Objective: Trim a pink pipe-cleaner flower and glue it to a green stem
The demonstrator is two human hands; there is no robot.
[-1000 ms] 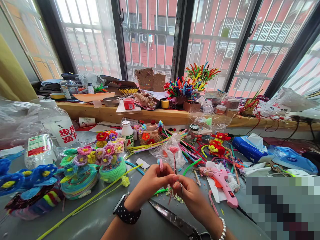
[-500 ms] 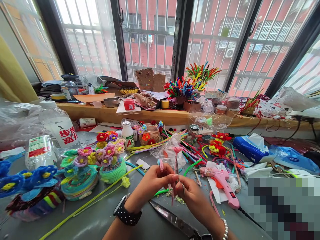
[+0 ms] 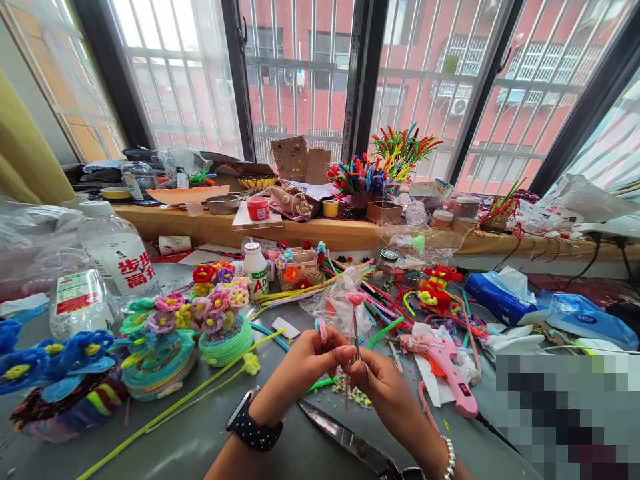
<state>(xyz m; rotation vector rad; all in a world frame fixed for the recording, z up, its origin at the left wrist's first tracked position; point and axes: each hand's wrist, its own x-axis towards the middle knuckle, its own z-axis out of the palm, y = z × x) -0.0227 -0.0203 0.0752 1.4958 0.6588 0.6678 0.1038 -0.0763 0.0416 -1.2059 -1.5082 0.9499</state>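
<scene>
My left hand [image 3: 317, 363] is closed, pinching the thin pink stem of a fuzzy pipe-cleaner flower [image 3: 356, 298]. The pink head points up and the stem's lower end hangs below my fingers. A pink and light-blue fuzzy piece [image 3: 322, 329] sits at my left fingers. My right hand [image 3: 385, 387] is closed on small metal scissors [image 3: 357, 337], their slim blades pointing up right beside the stem. The handles are mostly hidden in my palm. Below my hands, large dark scissors [image 3: 345, 437] lie on the grey table [image 3: 190, 447].
Pipe-cleaner flower pots [image 3: 227, 343] and a blue-flowered basket [image 3: 70, 407] stand left. A pink glue gun [image 3: 455, 380] lies right, near a blue tissue pack [image 3: 503, 297]. Loose pipe cleaners [image 3: 385, 303], a plastic bag [image 3: 340, 300] and a white bottle [image 3: 256, 270] are behind.
The scissor blades have shifted slightly to the right, so the pink stem shows more clearly beside them. The flower head has turned and tilted a little. Both hands stay in nearly the same place.
</scene>
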